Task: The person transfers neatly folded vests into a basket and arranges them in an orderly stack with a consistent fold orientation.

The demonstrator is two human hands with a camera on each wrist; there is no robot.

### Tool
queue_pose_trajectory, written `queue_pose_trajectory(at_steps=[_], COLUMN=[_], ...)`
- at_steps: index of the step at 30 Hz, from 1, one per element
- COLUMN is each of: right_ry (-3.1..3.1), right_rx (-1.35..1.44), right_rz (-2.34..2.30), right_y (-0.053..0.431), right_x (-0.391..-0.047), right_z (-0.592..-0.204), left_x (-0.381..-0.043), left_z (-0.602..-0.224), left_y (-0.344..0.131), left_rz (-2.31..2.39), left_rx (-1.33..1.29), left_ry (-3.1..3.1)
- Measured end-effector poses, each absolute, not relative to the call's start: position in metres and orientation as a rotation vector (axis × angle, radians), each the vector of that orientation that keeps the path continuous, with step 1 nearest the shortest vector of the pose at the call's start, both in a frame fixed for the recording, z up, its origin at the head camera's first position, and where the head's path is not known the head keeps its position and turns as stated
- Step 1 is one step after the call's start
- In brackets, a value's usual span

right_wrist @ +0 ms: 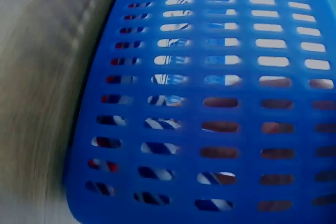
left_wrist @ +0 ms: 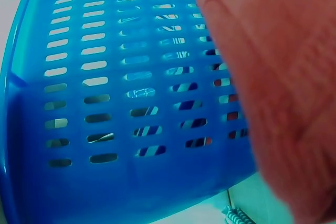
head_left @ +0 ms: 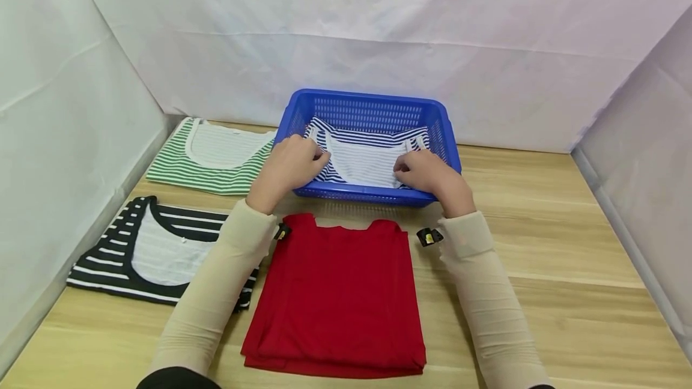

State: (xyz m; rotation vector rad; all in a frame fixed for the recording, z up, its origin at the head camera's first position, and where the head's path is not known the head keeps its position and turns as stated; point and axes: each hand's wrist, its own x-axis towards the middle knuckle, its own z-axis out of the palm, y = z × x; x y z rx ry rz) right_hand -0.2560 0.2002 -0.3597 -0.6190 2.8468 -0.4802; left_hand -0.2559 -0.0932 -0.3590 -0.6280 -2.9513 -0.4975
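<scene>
A folded navy-and-white striped top (head_left: 364,161) lies inside a blue plastic basket (head_left: 373,192), its pale neckline facing up. My left hand (head_left: 294,164) reaches over the basket's left side, with curled fingers gripping the top's left edge. On the opposite edge, my right hand (head_left: 427,173) grips the same top, also with bent fingers. In the left wrist view the basket's slotted wall (left_wrist: 113,93) fills most of the picture, beside the hand (left_wrist: 278,77). The right wrist view shows another slotted wall (right_wrist: 194,93); striped cloth and parts of the hand appear through its slots. Fingertips are partly hidden.
A folded red top (head_left: 337,299) lies in front of the basket. To the left are a green-and-white striped top (head_left: 216,155) and a black-and-white striped top (head_left: 167,251), partly under the left forearm. White sheeting (head_left: 367,35) surrounds the wooden table (head_left: 557,245).
</scene>
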Motion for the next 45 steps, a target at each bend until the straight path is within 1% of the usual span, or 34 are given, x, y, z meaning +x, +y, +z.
queue_pose_trajectory(at_steps=[8,14,21,25,30,34,37,39,41,45], right_ry=[2.791,2.911,3.083,3.107,2.995,2.978,2.958,2.920,2.898,2.885], right_rx=[-0.655,-0.710,-0.748,-0.803,-0.956,-1.088,-1.088,-1.048,-0.978,-0.826], right_rz=[-0.561,-0.558,-0.607,-0.741,-0.879,-0.896,-0.902,-0.883,-0.830,-0.690], right_y=[0.198,0.196,0.205,0.213,0.229,0.241,0.248,0.251,0.254,0.256], right_x=[-0.258,-0.253,-0.234,-0.216,-0.188,-0.159,-0.138,-0.126,-0.119,-0.116], right_z=[-0.363,-0.359,-0.348,-0.336,-0.325,-0.329,-0.337,-0.344,-0.354,-0.375], left_x=[-0.254,-0.254,-0.250,-0.229,-0.187,-0.159,-0.141,-0.133,-0.129,-0.136], left_z=[-0.361,-0.360,-0.353,-0.340,-0.330,-0.336,-0.342,-0.346,-0.352,-0.364], left_y=[-0.093,-0.092,-0.088,-0.082,-0.079,-0.087,-0.094,-0.100,-0.106,-0.119], left_rz=[-0.503,-0.501,-0.475,-0.584,-0.683,-0.690,-0.722,-0.760,-0.748,-0.563], left_rx=[-0.610,-0.658,-0.667,-0.718,-0.887,-1.029,-1.089,-1.086,-1.019,-0.746], left_ry=[-2.947,-2.883,-2.695,-2.580,-2.448,-2.453,-2.550,-2.671,-2.831,-3.166])
